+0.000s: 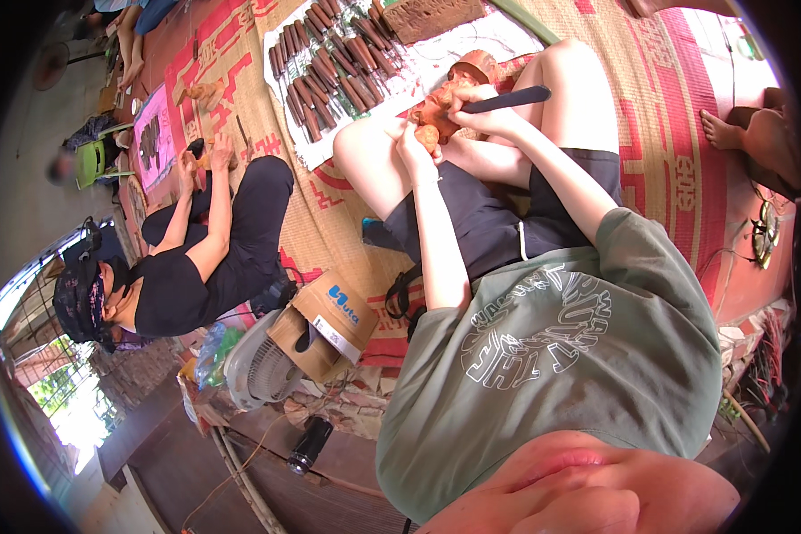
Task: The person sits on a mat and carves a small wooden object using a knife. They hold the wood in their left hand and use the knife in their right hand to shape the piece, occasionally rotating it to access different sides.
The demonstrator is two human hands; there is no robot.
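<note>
A reddish-brown wood carving (434, 109) lies across my lap between my bent knees, its rounded end near my left hand. My left hand (416, 149) is closed around that end, a pale orange knob of wood showing beside the fingers. Closed over the middle of the carving, my right hand (473, 105) grips a carving tool (516, 99) whose dark, flat handle sticks out to the right. The tool's working tip is hidden by the hand and the wood. Beyond the carving, a wider brown wooden piece (476, 64) shows; whether it is joined cannot be made out.
Many wooden-handled chisels (336, 64) lie in rows on a white cloth (280, 116) ahead, near a brown block (432, 16). A person in black (182, 285) works on the patterned mat (316, 240) to my left. Behind stand a cardboard box (334, 311) and a fan (262, 365).
</note>
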